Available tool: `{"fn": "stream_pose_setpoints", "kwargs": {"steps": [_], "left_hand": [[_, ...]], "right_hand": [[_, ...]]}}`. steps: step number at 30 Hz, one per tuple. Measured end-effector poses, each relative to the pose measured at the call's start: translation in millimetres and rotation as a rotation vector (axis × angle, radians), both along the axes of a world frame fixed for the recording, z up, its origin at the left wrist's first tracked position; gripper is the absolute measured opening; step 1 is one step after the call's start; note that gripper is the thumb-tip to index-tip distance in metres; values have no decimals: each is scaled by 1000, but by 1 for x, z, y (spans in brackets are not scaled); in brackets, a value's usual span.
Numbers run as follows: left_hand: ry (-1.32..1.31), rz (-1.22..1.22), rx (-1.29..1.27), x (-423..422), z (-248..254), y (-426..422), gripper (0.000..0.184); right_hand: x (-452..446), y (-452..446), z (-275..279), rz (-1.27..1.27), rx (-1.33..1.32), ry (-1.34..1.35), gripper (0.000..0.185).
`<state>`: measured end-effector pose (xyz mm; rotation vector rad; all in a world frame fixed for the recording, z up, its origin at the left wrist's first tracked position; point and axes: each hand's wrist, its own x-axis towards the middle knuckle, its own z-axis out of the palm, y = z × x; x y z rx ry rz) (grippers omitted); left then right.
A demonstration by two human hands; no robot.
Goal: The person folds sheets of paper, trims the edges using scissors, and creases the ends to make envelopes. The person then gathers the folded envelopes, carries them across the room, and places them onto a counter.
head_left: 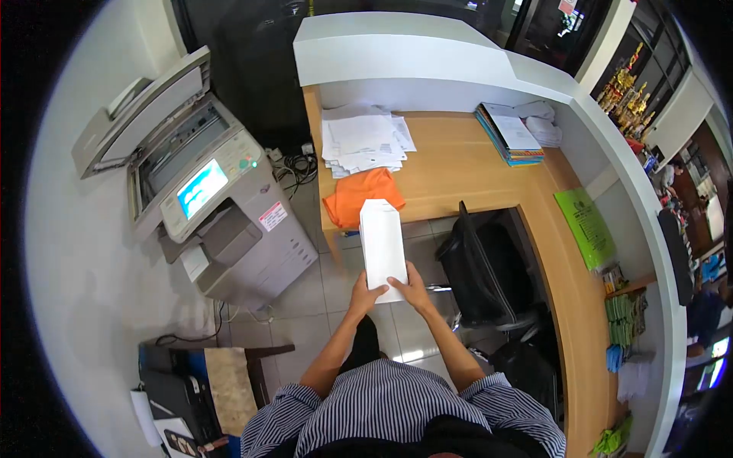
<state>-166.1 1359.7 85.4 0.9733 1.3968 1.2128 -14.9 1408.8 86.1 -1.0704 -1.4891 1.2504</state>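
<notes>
A stack of long white envelopes [383, 244] is held upright in front of my body, its flap end pointing away from me. My left hand [368, 294] grips the lower left edge, thumb on top. On the lower right edge, my right hand [411, 288] is closed in the same way. Just beyond the envelopes, an orange cloth [362, 197] lies on the front left corner of the wooden desk [443, 164]. Behind the cloth is a pile of white papers [360, 139].
A copier [244, 221] with its lid raised stands at the left. Right of my hands is a black chair [489, 267]. Folders [510, 131] and a green packet [585, 227] rest on the curved desk. A chair holding a brown envelope [230, 385] is at lower left.
</notes>
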Motion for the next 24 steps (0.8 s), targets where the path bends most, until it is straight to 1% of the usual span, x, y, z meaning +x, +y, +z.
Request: {"fn": "stream_pose_setpoints", "kwargs": {"steps": [4,10,14,15,19,20,21,24], "left_hand": [[80,-88,-15,-17,4,76,55],[81,-119,91,-31,-5,172,48],[-34,-194,-82,-33,-4,219,39],[-33,-207,-86,-33,-9,230,39],[-135,-318,4,-27,-34,265,26],[-138,-320,-2,-27,-33,273,26],[-164,-335,-69,-30,-31,278,24],[-235,-366,-267,-40,-21,291,18]], "right_hand": [[-9,68,3,39,-112,84,48],[-18,164,15,-18,-33,66,50],[-7,216,18,-79,-202,79,50],[-1,230,15,-91,-206,81,50],[29,294,-4,-181,-238,-9,50],[41,313,-6,-210,-257,-66,50],[53,332,-7,-236,-275,-125,50],[80,375,-2,-281,-294,-108,47]]}}
